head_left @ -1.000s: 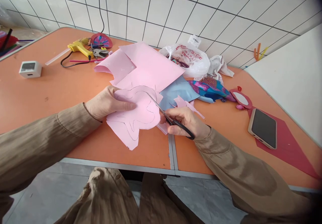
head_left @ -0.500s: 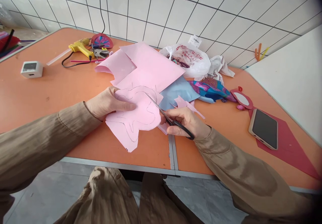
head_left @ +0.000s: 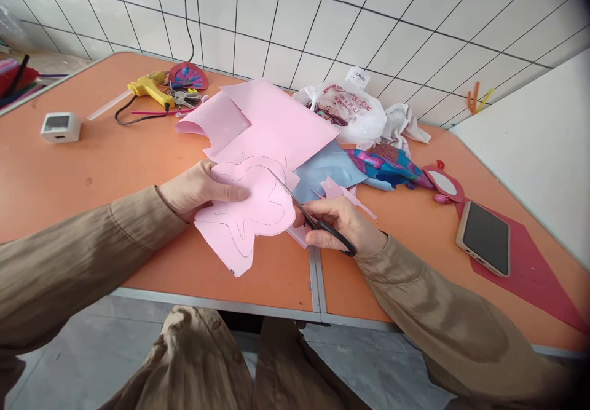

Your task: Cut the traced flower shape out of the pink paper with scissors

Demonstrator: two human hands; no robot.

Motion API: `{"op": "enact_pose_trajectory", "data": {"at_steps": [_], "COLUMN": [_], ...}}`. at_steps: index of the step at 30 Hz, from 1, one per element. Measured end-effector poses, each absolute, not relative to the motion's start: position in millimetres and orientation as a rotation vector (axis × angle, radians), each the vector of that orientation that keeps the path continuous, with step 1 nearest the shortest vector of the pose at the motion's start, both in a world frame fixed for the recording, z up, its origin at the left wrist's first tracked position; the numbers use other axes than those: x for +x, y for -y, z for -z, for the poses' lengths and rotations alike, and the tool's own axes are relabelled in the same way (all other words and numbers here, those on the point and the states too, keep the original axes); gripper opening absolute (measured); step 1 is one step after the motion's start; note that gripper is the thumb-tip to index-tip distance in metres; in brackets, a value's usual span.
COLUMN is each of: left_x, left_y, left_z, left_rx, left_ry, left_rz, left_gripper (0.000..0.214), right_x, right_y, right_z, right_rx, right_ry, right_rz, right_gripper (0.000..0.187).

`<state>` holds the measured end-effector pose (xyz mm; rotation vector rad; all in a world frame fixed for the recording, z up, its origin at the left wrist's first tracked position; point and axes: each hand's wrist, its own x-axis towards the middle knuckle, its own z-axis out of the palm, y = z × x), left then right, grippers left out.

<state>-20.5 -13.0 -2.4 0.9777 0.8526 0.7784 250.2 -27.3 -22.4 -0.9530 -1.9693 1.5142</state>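
My left hand (head_left: pixel 198 190) grips the left edge of a pink paper sheet (head_left: pixel 262 204), its thumb pressed flat on top. Dark pen lines trace a wavy, rounded outline on this sheet, and part of its edge is cut in curves. In my right hand (head_left: pixel 338 222) is a pair of scissors (head_left: pixel 325 228) with black handles. Their blades reach up and left to the sheet's upper right edge, close to a drawn line. Larger pink sheets (head_left: pixel 271 118) lie just behind, over a light blue sheet (head_left: pixel 329 167).
Pink offcuts (head_left: pixel 348 195) lie beyond my right hand. A phone (head_left: pixel 483 236) rests on red paper (head_left: pixel 537 275) at right. Further back are a yellow glue gun (head_left: pixel 152 89), a white plastic bag (head_left: pixel 354 112) and a colourful foil piece (head_left: pixel 385 163). A white cube device (head_left: pixel 59 127) stands at left.
Very little differs. The view has shifted slightly, and the scissor blades look a little closer together at the pink sheet's edge. Both hands keep their holds.
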Motion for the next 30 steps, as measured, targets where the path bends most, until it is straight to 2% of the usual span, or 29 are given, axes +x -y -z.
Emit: {"op": "enact_pose_trajectory", "data": {"at_steps": [8, 25, 30], "left_x": [-22.0, -16.7, -17.8], "left_y": [14.3, 18.5, 17.7], "left_z": [10.6, 8.5, 11.5], "left_rx": [1.004, 0.970, 1.001], "left_ry": [-0.820, -0.872, -0.800], "left_rz": [-0.811, -0.881, -0.882], "left_gripper": [0.018, 0.025, 0.020], "right_x": [248.5, 246.9, 247.8], "right_y": [27.3, 28.3, 27.5], "right_z": [23.1, 20.3, 22.5], "right_rx": [-0.955, -0.920, -0.894], "right_ry": [1.954, 1.937, 1.936], "right_rz": [-1.470, -1.498, -1.512], "right_gripper": [0.049, 0.044, 0.045]}}
